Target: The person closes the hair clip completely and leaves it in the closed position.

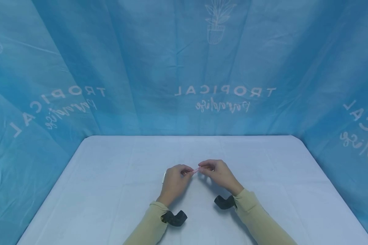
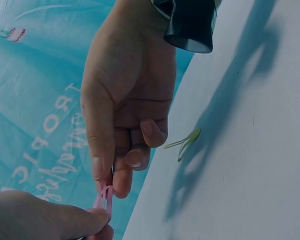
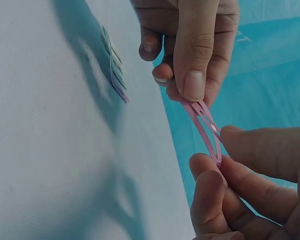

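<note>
A pink snap hair clip (image 1: 195, 170) spans the gap between my two hands above the table. My left hand (image 1: 175, 182) pinches one end of it between thumb and index finger. The right hand (image 1: 220, 173) holds the other end in its fingertips. In the right wrist view, the right thumb touches the side of the pink clip (image 3: 202, 125), whose narrow strips stand apart. Beyond the right hand (image 2: 125, 90) in the left wrist view, a green snap clip (image 2: 186, 143) lies on the table.
Several pastel hair clips (image 3: 112, 65) lie close together on the white table (image 1: 135, 149), beyond the left hand. Blue printed curtains (image 1: 153, 68) enclose the table's back and sides. Black curved mounts (image 1: 175, 218) sit at both wrists.
</note>
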### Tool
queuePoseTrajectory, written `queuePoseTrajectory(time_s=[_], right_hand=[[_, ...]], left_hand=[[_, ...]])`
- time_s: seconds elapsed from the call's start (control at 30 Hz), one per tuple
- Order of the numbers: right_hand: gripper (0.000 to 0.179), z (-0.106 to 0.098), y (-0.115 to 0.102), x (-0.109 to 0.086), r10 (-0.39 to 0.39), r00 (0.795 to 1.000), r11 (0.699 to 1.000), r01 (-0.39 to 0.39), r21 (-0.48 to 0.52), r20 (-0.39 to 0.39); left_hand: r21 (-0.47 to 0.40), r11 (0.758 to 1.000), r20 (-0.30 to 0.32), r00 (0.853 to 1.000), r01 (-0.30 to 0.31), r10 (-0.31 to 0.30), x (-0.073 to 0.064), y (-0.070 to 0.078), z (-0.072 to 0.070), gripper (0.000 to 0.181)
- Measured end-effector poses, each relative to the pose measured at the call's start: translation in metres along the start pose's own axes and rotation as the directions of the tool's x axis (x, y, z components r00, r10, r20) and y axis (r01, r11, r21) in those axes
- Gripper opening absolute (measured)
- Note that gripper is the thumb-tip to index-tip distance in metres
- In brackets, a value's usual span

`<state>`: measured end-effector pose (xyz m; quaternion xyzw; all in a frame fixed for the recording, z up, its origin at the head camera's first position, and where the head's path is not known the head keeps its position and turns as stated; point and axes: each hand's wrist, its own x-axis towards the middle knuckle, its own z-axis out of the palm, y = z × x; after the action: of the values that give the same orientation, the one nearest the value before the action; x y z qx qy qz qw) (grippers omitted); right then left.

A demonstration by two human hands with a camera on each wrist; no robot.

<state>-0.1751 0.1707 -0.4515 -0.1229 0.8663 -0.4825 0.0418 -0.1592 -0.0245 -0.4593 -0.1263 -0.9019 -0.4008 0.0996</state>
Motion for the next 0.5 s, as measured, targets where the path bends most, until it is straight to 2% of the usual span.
queuePoseTrajectory(time_s=[0.5], right_hand=[[0.025, 0.0001, -0.0028, -0.0007, -0.001, 1.0, 0.999, 0.001, 0.033, 0.002]], left_hand=[[-0.049, 0.999, 0.011, 1.0, -0.003, 0.003, 0.002, -0.0015, -0.0051, 0.004]])
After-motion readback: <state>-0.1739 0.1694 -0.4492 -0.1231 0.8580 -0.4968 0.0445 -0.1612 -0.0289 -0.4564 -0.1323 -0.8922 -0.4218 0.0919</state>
